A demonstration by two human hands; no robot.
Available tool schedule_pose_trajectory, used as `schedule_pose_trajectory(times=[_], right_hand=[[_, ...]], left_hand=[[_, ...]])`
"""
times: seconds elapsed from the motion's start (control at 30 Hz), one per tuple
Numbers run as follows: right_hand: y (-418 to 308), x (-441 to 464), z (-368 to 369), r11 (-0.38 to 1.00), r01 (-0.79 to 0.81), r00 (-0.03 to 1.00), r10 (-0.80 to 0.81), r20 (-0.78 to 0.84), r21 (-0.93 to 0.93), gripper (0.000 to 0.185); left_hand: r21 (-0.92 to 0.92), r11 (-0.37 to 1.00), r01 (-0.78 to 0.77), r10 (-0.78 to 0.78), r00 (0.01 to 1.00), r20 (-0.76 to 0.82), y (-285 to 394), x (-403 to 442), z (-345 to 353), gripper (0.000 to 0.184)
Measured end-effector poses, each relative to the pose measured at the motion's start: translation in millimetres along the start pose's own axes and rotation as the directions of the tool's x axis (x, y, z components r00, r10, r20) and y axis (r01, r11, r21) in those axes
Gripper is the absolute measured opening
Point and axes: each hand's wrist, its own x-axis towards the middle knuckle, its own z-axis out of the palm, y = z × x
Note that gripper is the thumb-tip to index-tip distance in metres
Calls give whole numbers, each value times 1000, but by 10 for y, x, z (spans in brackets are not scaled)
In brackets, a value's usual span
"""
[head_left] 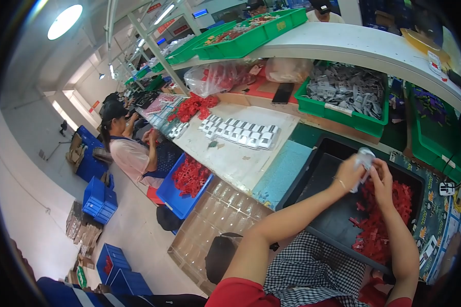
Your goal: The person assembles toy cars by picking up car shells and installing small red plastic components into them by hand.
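Above a black tray (pixel 318 176), my left hand (pixel 349 173) and my right hand (pixel 381 180) come together around a small whitish-grey part (pixel 364 159). Fingers of both hands are bent and pressed on it; its exact shape is blurred. Beneath my right hand and forearm, a heap of red plastic parts (pixel 376 230) fills the right side of the tray. The tray's left side shows bare black bottom. A checked cloth (pixel 312 271) lies over my lap, against the tray's near edge.
Rows of white parts (pixel 241 132) stand on the bench left of the tray. Behind it is a green bin of grey parts (pixel 343 89), below a white shelf (pixel 353 45). A co-worker (pixel 133 153) sits at left beside a blue bin (pixel 179 204) of red parts.
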Motion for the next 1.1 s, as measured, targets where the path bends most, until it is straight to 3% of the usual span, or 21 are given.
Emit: schedule_pose_trajectory(times=[0.03, 0.07, 0.13, 0.17, 0.2, 0.27, 0.33, 0.37, 0.43, 0.47, 0.53, 0.57, 0.63, 0.73, 0.77, 0.87, 1.1], right_hand=[[-112, -37, -16, 996, -89, 995, 90, 36, -30, 30], [-238, -79, 22, 991, -134, 989, 134, 56, 11, 30], [-246, -109, 16, 987, -95, 980, 116, 164, -133, 25], [-319, -137, 21, 949, 60, 964, 26, 266, -310, 25], [-368, -173, 29, 889, 129, 938, 34, 344, -439, 28], [-443, -226, 55, 651, 440, 825, -21, 565, -619, 28], [-416, -269, 66, 633, 550, 673, 50, 738, -544, 26], [-436, -302, 88, 669, 522, 630, 116, 768, -529, 25], [-479, -321, 125, 638, 564, 544, 190, 818, -523, 25], [-505, -321, 139, 643, 550, 533, 220, 817, -533, 25], [-473, -307, 127, 635, 543, 541, 235, 807, -549, 25], [-458, -300, 109, 625, 534, 552, 251, 795, -569, 25], [-443, -287, 85, 613, 532, 557, 265, 787, -584, 25], [-481, -272, 86, 607, 523, 563, 282, 777, -599, 25], [-502, -274, 94, 613, 511, 563, 291, 774, -603, 25], [-525, -292, 107, 632, 499, 543, 305, 782, -593, 25], [-505, -323, 81, 608, 515, 512, 346, 786, -604, 32]], left_hand=[[-73, 993, 92, -93, 996, -9, 123, 41, -171, 22], [-329, 941, 76, -115, 988, -100, 250, 48, -276, 21], [-487, 851, 198, -260, 964, -63, 570, 109, -653, 33], [-363, 930, 63, -104, 990, -96, 472, 162, -860, 37], [-268, 952, 146, -186, 974, -129, 626, 141, -1057, 40], [201, 978, -60, 95, 981, -169, 511, 209, -1439, 47], [624, 779, -57, 178, 975, -133, 258, 314, -1734, 54], [721, 690, -58, 238, 960, -150, 17, 362, -1809, 63], [805, 588, 77, 100, 981, -167, -345, 365, -1898, 67], [846, 511, 155, -11, 985, -174, -581, 385, -1938, 67], [952, 257, 169, -118, 983, -142, -759, 344, -1954, 62], [955, 228, 189, -152, 976, -157, -960, 353, -2003, 57], [966, 229, 123, 80, 986, -145, -1088, 260, -2084, 53], [943, 282, 179, 119, 968, -219, -1334, 253, -2317, 51], [924, 288, 253, -17, 966, -259, -1320, 239, -2395, 51], [916, 310, 255, -26, 965, -260, -1327, 226, -2512, 52], [919, 91, 383, -70, 923, -378, -1567, 417, -2801, 63]])
